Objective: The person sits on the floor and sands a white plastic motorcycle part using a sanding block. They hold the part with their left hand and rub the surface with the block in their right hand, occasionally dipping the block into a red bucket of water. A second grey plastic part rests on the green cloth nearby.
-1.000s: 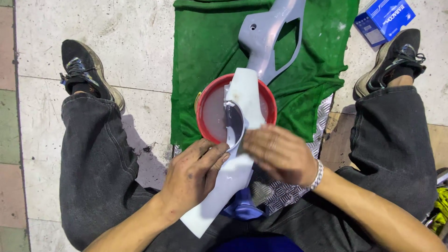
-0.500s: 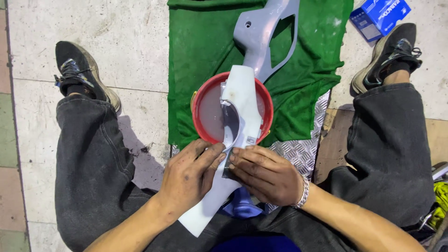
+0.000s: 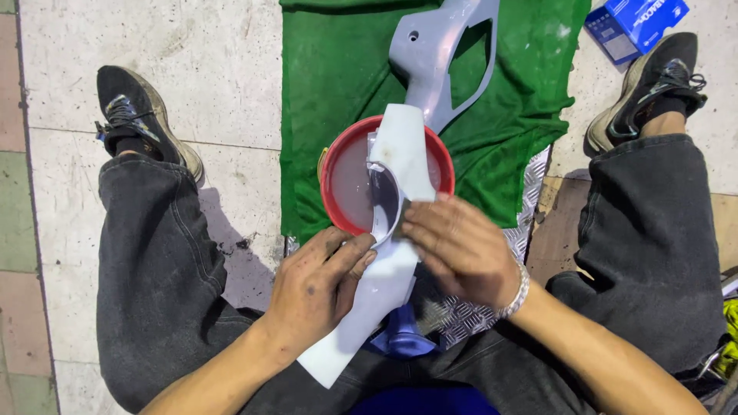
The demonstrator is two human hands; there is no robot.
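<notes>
I sit on the floor with a long white plastic panel (image 3: 400,150) resting across a red bucket (image 3: 336,154) of cloudy water. My left hand (image 3: 315,288) grips the panel's lower half from the left side. My right hand (image 3: 457,246) presses its fingers on the panel's middle, holding a small dark piece, probably sandpaper, against its dark inner curve. The panel's lower end (image 3: 330,361) reaches down over my lap.
A green cloth (image 3: 338,69) lies on the tiled floor with a grey plastic fairing part (image 3: 434,54) on it. A blue box (image 3: 634,23) sits at the top right. Checker-plate metal (image 3: 530,200) lies under the cloth. My shoes flank the scene.
My right hand slid down the panel toward me and has moved back up a little. The left hand kept its grip. The view shifted slightly.
</notes>
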